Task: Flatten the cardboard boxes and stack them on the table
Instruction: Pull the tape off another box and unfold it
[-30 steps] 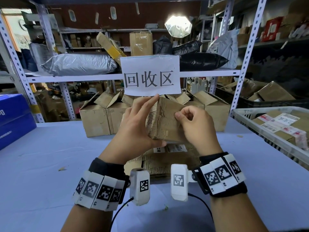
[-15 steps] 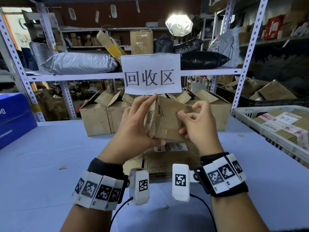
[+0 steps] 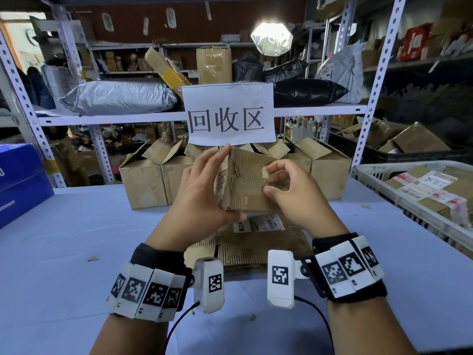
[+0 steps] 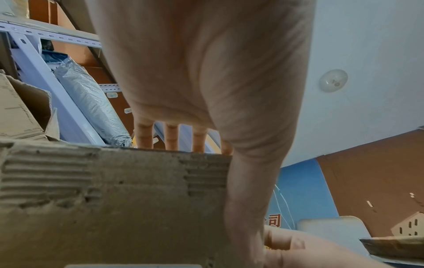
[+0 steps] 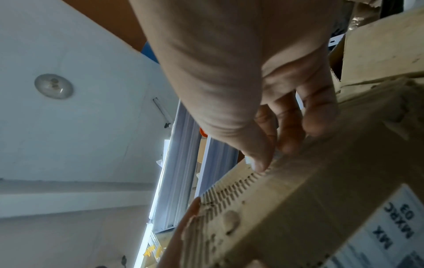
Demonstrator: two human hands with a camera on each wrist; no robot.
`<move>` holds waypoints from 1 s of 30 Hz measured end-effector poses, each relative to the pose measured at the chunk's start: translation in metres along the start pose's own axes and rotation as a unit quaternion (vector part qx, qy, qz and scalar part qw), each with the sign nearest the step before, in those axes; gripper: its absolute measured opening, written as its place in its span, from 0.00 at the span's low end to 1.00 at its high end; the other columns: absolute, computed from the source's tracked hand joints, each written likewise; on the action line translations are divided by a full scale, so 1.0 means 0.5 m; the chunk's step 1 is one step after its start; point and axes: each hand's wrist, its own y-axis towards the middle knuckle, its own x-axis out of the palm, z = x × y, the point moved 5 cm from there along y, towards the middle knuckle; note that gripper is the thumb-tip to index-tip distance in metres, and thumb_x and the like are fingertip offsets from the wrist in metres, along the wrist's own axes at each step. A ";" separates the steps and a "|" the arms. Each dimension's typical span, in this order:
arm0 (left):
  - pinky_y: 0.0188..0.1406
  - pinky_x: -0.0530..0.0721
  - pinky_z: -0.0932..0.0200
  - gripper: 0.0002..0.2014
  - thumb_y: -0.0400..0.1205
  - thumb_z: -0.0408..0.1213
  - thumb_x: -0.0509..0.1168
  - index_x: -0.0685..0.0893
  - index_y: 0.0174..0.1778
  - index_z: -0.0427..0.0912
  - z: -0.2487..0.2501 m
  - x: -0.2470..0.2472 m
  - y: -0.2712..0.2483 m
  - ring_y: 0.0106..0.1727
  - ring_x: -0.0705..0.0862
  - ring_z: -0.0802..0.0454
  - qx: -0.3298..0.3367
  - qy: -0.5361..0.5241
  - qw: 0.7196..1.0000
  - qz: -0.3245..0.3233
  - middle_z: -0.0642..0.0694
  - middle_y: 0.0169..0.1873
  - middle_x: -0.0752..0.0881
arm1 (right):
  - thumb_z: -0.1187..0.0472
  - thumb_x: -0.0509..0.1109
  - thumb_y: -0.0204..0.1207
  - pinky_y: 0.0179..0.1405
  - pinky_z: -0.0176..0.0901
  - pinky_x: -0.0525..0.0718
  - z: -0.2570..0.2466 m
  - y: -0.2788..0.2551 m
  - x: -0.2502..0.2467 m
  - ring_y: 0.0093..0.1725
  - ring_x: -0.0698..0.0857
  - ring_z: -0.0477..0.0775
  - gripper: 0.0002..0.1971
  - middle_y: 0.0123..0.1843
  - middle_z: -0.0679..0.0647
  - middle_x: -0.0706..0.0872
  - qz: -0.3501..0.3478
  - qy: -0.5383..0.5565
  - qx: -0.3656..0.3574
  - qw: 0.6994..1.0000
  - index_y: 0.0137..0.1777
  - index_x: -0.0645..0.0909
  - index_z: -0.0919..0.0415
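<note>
A small worn cardboard box (image 3: pixel 245 185) is held up above the table, still in its box shape. My left hand (image 3: pixel 202 190) grips its left side, fingers straight up the far face and thumb under the bottom edge. My right hand (image 3: pixel 284 185) pinches a scrap of clear tape (image 3: pixel 265 174) on the box's near face. In the left wrist view the box's (image 4: pixel 114 199) corrugated wall fills the lower frame. The right wrist view shows my fingertips (image 5: pixel 259 163) on the box (image 5: pixel 321 181). Flattened cardboard (image 3: pixel 256 247) lies stacked on the table under my hands.
Open cardboard boxes (image 3: pixel 143 183) stand in a row behind, below a paper sign (image 3: pixel 227 114) on the shelf rack. A white basket (image 3: pixel 371 170) of labelled parcels sits at the right, a blue box (image 3: pixel 20 180) at the left. The table (image 3: pixel 76 226) has a pale blue cover.
My right hand's fingers have shifted on the box's near face and now pinch a lifted scrap of tape. The left hand keeps the box in about the same place.
</note>
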 end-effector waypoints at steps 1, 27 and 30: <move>0.79 0.62 0.50 0.64 0.61 0.45 0.89 0.54 0.87 0.68 0.001 0.001 0.000 0.81 0.60 0.49 0.002 0.002 1.000 -0.002 0.60 0.84 0.60 | 0.61 0.77 0.77 0.46 0.36 0.77 0.000 -0.001 -0.004 0.49 0.83 0.38 0.14 0.46 0.41 0.85 0.013 -0.014 -0.006 1.000 0.55 0.79 0.43; 0.85 0.63 0.41 0.62 0.59 0.52 0.88 0.57 0.85 0.74 -0.014 -0.023 0.009 0.85 0.60 0.56 0.026 -0.058 0.998 -0.020 0.67 0.82 0.62 | 0.63 0.78 0.74 0.42 0.33 0.75 -0.021 -0.006 -0.028 0.45 0.80 0.38 0.15 0.46 0.39 0.82 0.053 -0.100 -0.125 0.986 0.51 0.83 0.41; 0.83 0.63 0.47 0.62 0.60 0.48 0.89 0.58 0.85 0.74 -0.019 -0.029 0.010 0.85 0.60 0.59 0.032 -0.058 0.997 -0.025 0.70 0.81 0.62 | 0.58 0.81 0.72 0.39 0.39 0.75 -0.022 -0.003 -0.034 0.42 0.79 0.39 0.13 0.44 0.40 0.82 0.060 -0.108 -0.127 0.984 0.48 0.83 0.39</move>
